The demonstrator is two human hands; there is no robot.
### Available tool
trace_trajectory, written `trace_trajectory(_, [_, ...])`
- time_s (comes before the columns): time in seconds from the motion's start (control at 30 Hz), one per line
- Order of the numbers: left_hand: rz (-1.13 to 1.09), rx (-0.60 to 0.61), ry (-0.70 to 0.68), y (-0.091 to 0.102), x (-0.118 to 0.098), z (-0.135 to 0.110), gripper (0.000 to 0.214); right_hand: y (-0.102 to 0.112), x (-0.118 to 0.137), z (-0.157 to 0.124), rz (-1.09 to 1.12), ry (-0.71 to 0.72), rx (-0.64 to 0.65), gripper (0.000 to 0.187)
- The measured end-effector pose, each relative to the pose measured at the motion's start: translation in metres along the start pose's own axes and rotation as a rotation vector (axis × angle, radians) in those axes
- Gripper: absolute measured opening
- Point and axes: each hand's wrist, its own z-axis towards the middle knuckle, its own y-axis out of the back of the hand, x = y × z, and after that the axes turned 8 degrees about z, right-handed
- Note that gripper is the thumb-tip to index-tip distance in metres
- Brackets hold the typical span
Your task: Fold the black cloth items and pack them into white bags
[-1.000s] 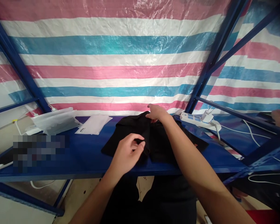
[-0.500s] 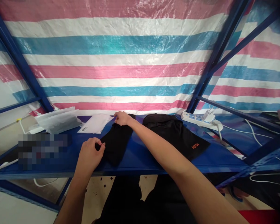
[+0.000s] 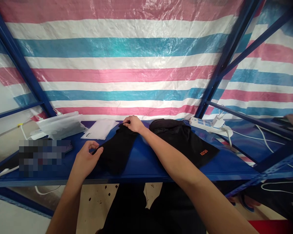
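Observation:
A black cloth piece [image 3: 117, 151] lies spread at a slant on the blue shelf table [image 3: 146, 156]; its exact kind is unclear. My left hand [image 3: 88, 157] pinches its near left corner between thumb and fingers. At its far edge, my right hand [image 3: 133, 124] grips the fabric with closed fingers. Beside it on the right rests a folded black garment [image 3: 180, 136] with orange lettering on its lower corner; neither hand touches that one. Flat white plastic packets [image 3: 100, 129] lie just left of the right hand, behind the cloth.
White plastic bags [image 3: 63, 126] stand at the back left. A blurred dark item [image 3: 45, 157] lies at left with white cables. A white power strip [image 3: 210, 126] with plugs sits at back right. Blue metal posts [image 3: 213, 78] frame the sides. A striped tarp [image 3: 124, 74] hangs behind.
My left hand has moved left, drawing the near corner of the black cloth with it. My right hand has shifted slightly right at the far edge, still gripping.

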Motion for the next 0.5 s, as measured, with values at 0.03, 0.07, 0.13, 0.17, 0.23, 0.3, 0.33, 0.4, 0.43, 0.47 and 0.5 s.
trace_trajectory(0.03, [-0.003, 0.013, -0.003, 0.001, 0.003, -0.001, 0.033, -0.002, 0.000, 0.002, 0.041, 0.014, -0.044, 0.016])
trace_trajectory(0.07, [0.008, 0.030, -0.009, 0.002, 0.005, -0.002, 0.030, -0.004, 0.001, 0.003, 0.074, 0.037, -0.067, 0.016])
trace_trajectory(0.13, [0.087, 0.056, -0.018, 0.005, 0.008, -0.006, 0.025, -0.009, 0.002, 0.002, 0.095, 0.102, -0.040, 0.016])
trace_trajectory(0.17, [0.148, 0.049, -0.029, 0.007, 0.008, -0.007, 0.023, -0.012, 0.002, 0.000, 0.077, 0.138, 0.001, 0.017])
trace_trajectory(0.23, [0.255, -0.036, -0.093, 0.010, 0.005, -0.011, 0.022, -0.019, 0.003, -0.005, 0.003, 0.199, 0.075, 0.019])
trace_trajectory(0.3, [0.280, -0.143, -0.249, 0.013, 0.000, -0.017, 0.028, -0.024, 0.004, -0.010, -0.057, 0.229, 0.093, 0.024])
trace_trajectory(0.33, [0.258, -0.155, -0.361, 0.014, -0.003, -0.020, 0.032, -0.025, 0.003, -0.012, -0.066, 0.231, 0.087, 0.026])
trace_trajectory(0.4, [0.200, -0.032, -0.587, 0.017, -0.010, -0.030, 0.036, -0.021, 0.004, -0.013, -0.067, 0.227, 0.061, 0.030])
trace_trajectory(0.43, [0.189, 0.079, -0.678, 0.018, -0.012, -0.035, 0.038, -0.017, 0.006, -0.013, -0.073, 0.224, 0.043, 0.031])
trace_trajectory(0.47, [0.200, 0.186, -0.743, 0.018, -0.014, -0.041, 0.043, -0.012, 0.009, -0.014, -0.084, 0.222, 0.024, 0.031])
trace_trajectory(0.5, [0.227, 0.267, -0.786, 0.017, -0.014, -0.048, 0.051, -0.006, 0.015, -0.015, -0.103, 0.223, 0.007, 0.030])
